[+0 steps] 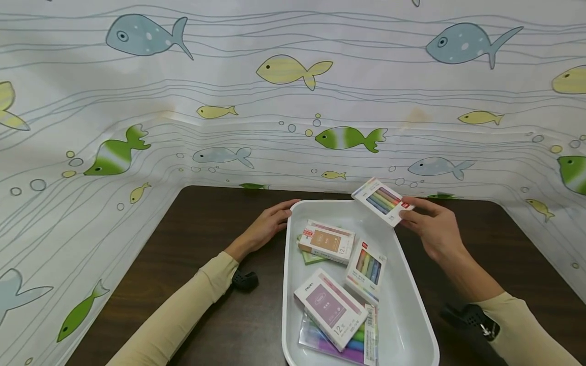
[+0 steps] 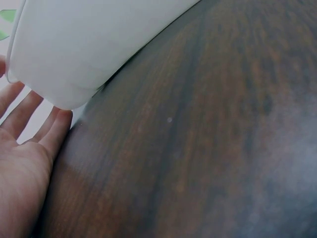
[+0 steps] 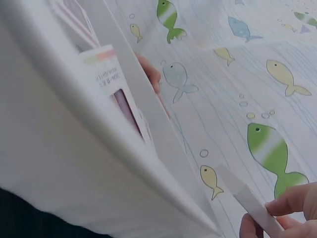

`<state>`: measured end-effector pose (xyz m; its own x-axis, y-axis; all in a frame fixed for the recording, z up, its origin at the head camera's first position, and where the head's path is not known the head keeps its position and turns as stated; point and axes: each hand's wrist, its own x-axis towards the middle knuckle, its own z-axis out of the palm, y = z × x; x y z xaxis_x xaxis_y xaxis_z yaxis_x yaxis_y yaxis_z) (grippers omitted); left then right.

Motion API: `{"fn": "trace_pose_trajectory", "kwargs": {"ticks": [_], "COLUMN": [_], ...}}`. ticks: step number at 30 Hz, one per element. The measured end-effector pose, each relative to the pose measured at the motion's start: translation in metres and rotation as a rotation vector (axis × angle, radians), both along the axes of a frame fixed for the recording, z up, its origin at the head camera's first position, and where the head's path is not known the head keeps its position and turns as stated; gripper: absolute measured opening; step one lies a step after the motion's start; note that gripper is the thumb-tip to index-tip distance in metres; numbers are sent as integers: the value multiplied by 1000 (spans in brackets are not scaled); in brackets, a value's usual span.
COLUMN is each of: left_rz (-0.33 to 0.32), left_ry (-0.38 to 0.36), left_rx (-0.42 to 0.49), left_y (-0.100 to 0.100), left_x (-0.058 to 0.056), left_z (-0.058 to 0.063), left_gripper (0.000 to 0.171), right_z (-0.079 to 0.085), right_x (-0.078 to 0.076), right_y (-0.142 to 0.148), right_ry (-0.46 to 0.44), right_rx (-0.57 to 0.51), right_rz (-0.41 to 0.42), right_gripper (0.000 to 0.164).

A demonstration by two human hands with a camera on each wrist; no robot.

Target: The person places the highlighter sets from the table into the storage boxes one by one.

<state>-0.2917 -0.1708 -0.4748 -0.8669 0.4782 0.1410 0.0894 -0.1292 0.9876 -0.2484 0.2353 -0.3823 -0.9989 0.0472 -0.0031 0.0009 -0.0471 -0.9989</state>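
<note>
My right hand (image 1: 437,229) pinches one end of a white box of coloured sticks (image 1: 382,202) with a clear window. The box is held tilted over the far right corner of a white plastic bin (image 1: 412,310). In the right wrist view its narrow white edge (image 3: 252,206) sits between thumb and fingers. My left hand (image 1: 265,226) rests against the bin's far left corner; the left wrist view shows its fingers extended along the outer wall. Inside the bin lie a brown-labelled box (image 1: 327,241), a second windowed box of coloured sticks (image 1: 366,269) and a purple-labelled box (image 1: 330,307).
Under the purple-labelled box is a clear pack of coloured sticks (image 1: 313,335). Something green (image 1: 312,257) shows beneath the brown-labelled box. The bin stands on a dark wooden table (image 1: 206,315). A fish-patterned sheet (image 1: 293,112) rises behind the table and along both sides.
</note>
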Motion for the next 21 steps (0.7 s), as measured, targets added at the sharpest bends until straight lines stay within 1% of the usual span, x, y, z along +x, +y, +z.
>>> {"fn": "trace_pose_trajectory", "kwargs": {"ticks": [7, 14, 21], "left_rz": [2, 5, 10], "left_ry": [1, -7, -7], "left_rx": [-4, -6, -6], "left_y": [0, 2, 2], "left_x": [1, 0, -1], "left_z": [1, 0, 1], "left_gripper": [49, 47, 46], "right_z": [4, 5, 7], "right_x": [2, 2, 1], "right_y": [-11, -25, -39], "right_ry": [6, -3, -29], "right_rx": [53, 150, 207], "right_rz": [101, 214, 279], "right_gripper": [54, 51, 52]}}
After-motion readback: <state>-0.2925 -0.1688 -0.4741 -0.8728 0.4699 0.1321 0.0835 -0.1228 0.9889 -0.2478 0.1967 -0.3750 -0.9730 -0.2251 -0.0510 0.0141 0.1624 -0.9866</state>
